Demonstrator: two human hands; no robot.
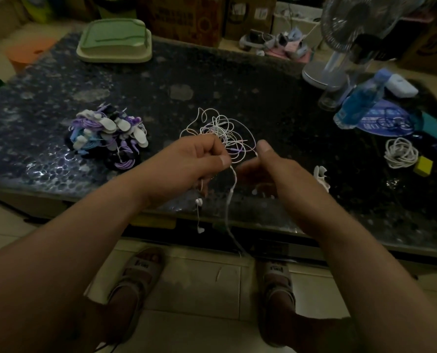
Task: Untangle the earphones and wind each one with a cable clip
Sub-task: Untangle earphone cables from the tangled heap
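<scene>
Two hands work above the front edge of the tabletop, with a tangle of white earphone wire raised between them. The left hand has its grip closed: thumb and curled fingers pinch the lower part of the tangle. From that pinch, loose strands hang down past the front edge, with two earbuds dangling on them. The right hand sits just beside the tangle with its thumb raised and its fingers reaching toward a strand. It is blurred, so it cannot be told whether its grip has closed on the wire.

This looks like the untangling step, and an early part of it, since the loops are knotted together and nothing from this bunch is wound.

A heap of cable clips lies toward the left edge, and a single white clip lies near the front edge by the right wrist. A wound white cable rests near the right edge.

The next move likely calls for finding one free end and drawing it out through the loops while the left pinch keeps the rest steady. It should be pulled gently, so the knots do not tighten.
</scene>
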